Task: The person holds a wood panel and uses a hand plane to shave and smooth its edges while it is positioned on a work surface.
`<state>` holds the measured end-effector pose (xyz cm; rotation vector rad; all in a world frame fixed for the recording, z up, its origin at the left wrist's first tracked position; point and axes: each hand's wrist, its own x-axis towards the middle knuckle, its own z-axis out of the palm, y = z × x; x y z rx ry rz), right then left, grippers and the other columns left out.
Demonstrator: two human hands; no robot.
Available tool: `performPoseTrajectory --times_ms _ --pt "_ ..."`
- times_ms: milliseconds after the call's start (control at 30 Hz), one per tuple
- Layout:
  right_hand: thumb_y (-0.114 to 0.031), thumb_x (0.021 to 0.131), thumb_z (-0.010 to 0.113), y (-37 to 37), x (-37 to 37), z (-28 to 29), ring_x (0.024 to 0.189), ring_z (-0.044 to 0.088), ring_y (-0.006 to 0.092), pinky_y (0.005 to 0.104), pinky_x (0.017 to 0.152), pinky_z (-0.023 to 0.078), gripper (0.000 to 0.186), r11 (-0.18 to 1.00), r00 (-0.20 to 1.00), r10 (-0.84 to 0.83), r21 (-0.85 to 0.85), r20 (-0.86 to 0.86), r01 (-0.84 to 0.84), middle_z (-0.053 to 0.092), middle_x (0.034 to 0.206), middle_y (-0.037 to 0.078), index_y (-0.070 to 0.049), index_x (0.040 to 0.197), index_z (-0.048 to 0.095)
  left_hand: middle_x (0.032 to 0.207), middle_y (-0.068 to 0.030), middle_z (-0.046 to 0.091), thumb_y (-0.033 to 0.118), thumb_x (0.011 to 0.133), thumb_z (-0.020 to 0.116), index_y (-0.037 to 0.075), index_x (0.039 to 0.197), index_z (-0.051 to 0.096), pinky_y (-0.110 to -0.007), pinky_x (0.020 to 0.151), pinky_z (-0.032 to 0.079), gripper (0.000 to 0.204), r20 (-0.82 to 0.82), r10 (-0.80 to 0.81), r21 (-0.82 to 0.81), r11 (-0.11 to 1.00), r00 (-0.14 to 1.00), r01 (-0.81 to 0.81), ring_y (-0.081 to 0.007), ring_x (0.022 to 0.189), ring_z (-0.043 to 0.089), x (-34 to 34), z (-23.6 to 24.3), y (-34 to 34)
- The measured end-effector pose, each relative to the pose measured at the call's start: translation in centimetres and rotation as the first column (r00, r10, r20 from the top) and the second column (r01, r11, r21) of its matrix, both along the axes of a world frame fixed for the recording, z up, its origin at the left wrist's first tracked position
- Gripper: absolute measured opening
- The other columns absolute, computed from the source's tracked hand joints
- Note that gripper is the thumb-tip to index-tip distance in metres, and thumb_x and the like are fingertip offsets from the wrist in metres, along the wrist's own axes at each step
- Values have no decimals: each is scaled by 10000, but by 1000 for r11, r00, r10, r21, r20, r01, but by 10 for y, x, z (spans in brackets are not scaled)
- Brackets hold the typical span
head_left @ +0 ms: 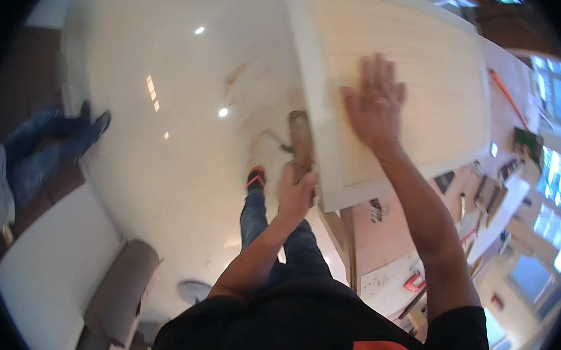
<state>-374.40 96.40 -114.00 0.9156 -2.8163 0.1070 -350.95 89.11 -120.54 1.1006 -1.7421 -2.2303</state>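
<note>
A pale wooden panel (431, 68) with a whitish frame lies on the workbench at the upper middle right. My right hand (373, 107) is on the panel's face, fingers spread, slightly blurred. My left hand (297, 192) grips the lower end of a wooden tool (302, 131), apparently a hand plane with a dark crosspiece, held along the panel's left edge. Its underside and exact contact with the edge are hidden.
The bench (386, 241) carries tools, boards and a red clamp (414, 281) at the right. A person's legs (58, 140) are at the far left. A grey roll (121, 290) lies lower left on the glossy floor (136, 191); windows line the right.
</note>
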Motion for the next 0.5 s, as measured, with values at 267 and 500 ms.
performPoseTrajectory --times_ms 267,500 --pt "-634 999 458 11 7 10 1554 235 406 653 1223 167 779 986 994 -28 -162 105 45 303 1672 201 -67 1531 479 835 -49 618 52 768 807 -8 1206 569 -304 590 507 501 -303 -315 -249 937 899 244 -114 643 571 43 102 -65" --pt "-574 1032 483 82 155 129 965 640 270 393 892 495 571 775 58 632 -631 772 -43 712 1043 137 -62 1166 699 846 -119 674 103 649 817 85 1102 597 -419 644 527 504 34 -891 -811 240 454 533 -326 720 678 58 210 -71"
